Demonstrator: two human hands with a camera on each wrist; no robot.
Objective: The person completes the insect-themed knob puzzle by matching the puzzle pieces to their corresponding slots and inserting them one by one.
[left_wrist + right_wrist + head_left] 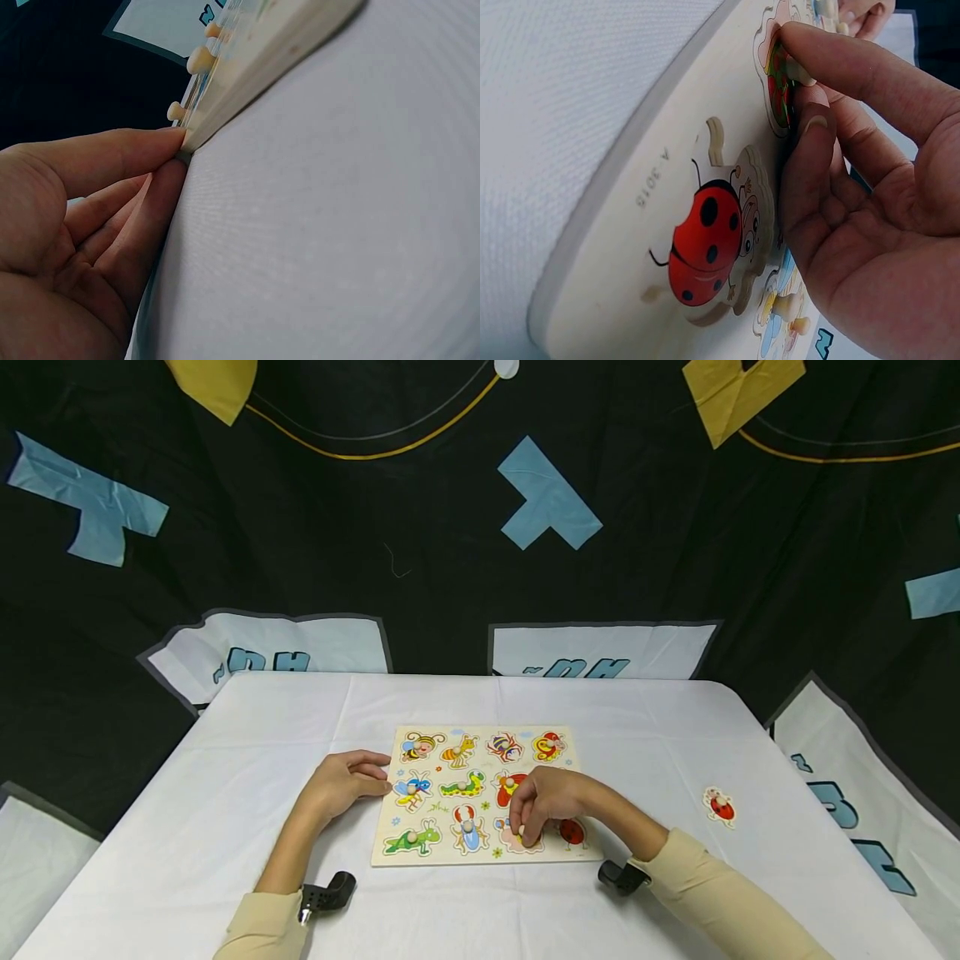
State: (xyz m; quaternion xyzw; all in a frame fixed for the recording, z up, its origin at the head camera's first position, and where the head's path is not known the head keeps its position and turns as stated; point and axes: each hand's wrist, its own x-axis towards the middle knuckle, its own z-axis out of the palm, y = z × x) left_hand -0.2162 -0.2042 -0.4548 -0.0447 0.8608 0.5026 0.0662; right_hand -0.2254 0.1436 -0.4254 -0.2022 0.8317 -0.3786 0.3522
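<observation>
A wooden insect peg puzzle board [480, 860] lies flat on the table. My left hand [341, 785] is at its left side, fingers extended and their tips touching the edge; in the left wrist view, two fingertips [174, 141] meet at the board's corner. Over the bottom row, my right hand [555, 795] pinches the pale knob [802, 72] of a red and green puzzle piece [778, 90] between thumb and finger. That piece sits at its pink-printed recess, partly covered by the hand. Beside it, the corner recess shows a printed red ladybug [705, 244].
A loose ladybug piece [720, 807] lies on the white tablecloth [660, 735], right of the board. Other knobbed pieces, such as the caterpillar [462, 785] and the grasshopper [412, 838], sit in their recesses. A black curtain [435, 552] hangs behind the table.
</observation>
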